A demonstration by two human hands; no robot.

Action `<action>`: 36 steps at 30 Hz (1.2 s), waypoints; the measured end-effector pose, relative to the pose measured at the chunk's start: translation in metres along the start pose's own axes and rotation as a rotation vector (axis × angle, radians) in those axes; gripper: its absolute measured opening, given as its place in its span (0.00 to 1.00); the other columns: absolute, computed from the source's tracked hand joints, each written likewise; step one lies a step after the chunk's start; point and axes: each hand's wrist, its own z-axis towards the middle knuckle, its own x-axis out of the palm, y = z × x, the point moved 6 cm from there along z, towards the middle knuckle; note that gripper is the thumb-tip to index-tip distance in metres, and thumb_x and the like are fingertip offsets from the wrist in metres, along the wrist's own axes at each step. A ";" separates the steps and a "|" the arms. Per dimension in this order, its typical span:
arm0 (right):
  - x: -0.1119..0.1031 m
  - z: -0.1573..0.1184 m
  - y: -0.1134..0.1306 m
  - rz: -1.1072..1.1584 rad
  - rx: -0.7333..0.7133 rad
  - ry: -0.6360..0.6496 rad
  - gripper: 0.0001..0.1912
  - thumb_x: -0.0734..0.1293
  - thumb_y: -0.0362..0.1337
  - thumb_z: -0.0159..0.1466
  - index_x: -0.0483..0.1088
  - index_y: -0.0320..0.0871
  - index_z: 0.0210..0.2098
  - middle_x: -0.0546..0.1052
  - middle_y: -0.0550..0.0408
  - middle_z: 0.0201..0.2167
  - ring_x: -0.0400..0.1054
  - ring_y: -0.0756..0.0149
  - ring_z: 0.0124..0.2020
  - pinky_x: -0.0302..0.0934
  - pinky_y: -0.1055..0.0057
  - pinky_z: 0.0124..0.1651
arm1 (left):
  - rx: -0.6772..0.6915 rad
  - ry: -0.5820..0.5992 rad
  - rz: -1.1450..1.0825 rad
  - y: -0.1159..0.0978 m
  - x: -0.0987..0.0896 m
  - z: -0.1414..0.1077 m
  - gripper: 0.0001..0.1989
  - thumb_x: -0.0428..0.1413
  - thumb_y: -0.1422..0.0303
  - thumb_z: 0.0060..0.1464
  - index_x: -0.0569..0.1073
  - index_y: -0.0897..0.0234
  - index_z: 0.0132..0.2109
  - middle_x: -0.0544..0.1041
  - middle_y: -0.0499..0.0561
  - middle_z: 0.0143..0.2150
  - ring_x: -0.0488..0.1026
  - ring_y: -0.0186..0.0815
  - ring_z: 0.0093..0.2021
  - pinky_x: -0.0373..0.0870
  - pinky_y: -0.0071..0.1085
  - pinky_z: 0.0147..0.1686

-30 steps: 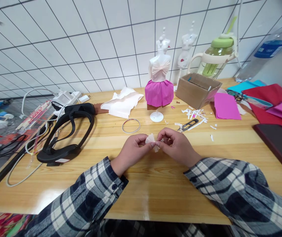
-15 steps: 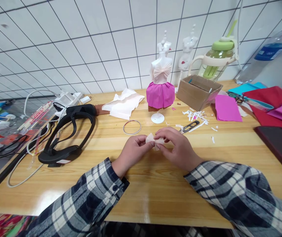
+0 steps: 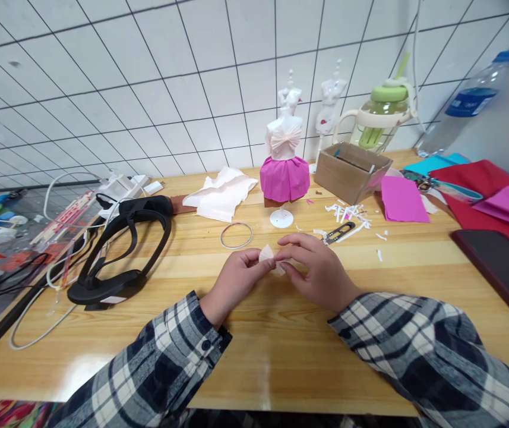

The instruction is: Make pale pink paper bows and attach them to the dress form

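Between my hands is a small piece of pale pink pleated paper (image 3: 266, 254), fanned out on its left side. My left hand (image 3: 235, 278) pinches it between thumb and fingers. From the other side my right hand (image 3: 319, 272) closes its thumb and index finger on the paper, its other fingers bent above; they hide part of the piece. Behind them stands a small white dress form (image 3: 284, 128) wearing a magenta paper skirt (image 3: 284, 179) and a pale pleated bow (image 3: 284, 140). Thread snips (image 3: 340, 232) and a thin ring (image 3: 236, 235) lie just beyond my hands.
A crumpled pale paper sheet (image 3: 221, 193) and a black headset strap (image 3: 123, 255) lie left. Rightward are paper scraps (image 3: 347, 211), a cardboard box (image 3: 347, 178), magenta paper (image 3: 403, 199), red paper (image 3: 481, 178) and a dark phone (image 3: 501, 270). A second dress form (image 3: 329, 101), a green-lidded jug (image 3: 381, 116) and a bottle (image 3: 468, 104) stand behind.
My right fingers have shifted slightly over the pale paper and now cover more of its right side. The camera view has tilted a little; the things on the table stay put.
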 end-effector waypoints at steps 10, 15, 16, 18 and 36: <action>-0.001 0.001 0.004 -0.110 -0.078 0.039 0.10 0.63 0.32 0.64 0.75 0.47 0.40 0.78 0.52 0.45 0.71 0.61 0.45 0.64 0.63 0.48 | -0.016 0.071 -0.178 0.005 -0.001 0.001 0.14 0.60 0.61 0.53 0.79 0.70 0.35 0.79 0.53 0.33 0.72 0.36 0.36 0.65 0.32 0.42; -0.003 -0.001 0.005 -0.038 -0.027 0.007 0.14 0.62 0.32 0.64 0.71 0.48 0.48 0.80 0.54 0.43 0.74 0.62 0.42 0.65 0.64 0.46 | -0.007 0.016 -0.163 0.007 -0.005 0.003 0.15 0.59 0.59 0.53 0.76 0.69 0.32 0.76 0.49 0.29 0.68 0.33 0.31 0.64 0.29 0.36; -0.004 0.000 0.005 -0.031 -0.018 -0.006 0.15 0.63 0.32 0.64 0.70 0.47 0.50 0.80 0.53 0.43 0.74 0.62 0.42 0.65 0.64 0.47 | -0.010 0.011 -0.154 0.007 -0.006 0.003 0.15 0.59 0.58 0.53 0.76 0.69 0.32 0.75 0.49 0.29 0.68 0.32 0.30 0.63 0.29 0.36; -0.008 0.001 0.005 -0.011 -0.016 -0.039 0.15 0.63 0.32 0.63 0.70 0.46 0.50 0.79 0.51 0.45 0.73 0.60 0.45 0.64 0.62 0.50 | -0.014 0.009 -0.108 0.006 -0.007 0.002 0.16 0.58 0.57 0.54 0.76 0.69 0.32 0.75 0.49 0.29 0.68 0.33 0.30 0.63 0.29 0.35; 0.025 -0.006 -0.040 0.797 0.728 0.090 0.14 0.71 0.46 0.55 0.68 0.42 0.29 0.72 0.60 0.23 0.65 0.72 0.24 0.61 0.74 0.25 | 0.158 0.000 0.286 -0.015 0.001 -0.004 0.15 0.56 0.58 0.55 0.77 0.66 0.31 0.77 0.50 0.29 0.71 0.35 0.32 0.65 0.28 0.35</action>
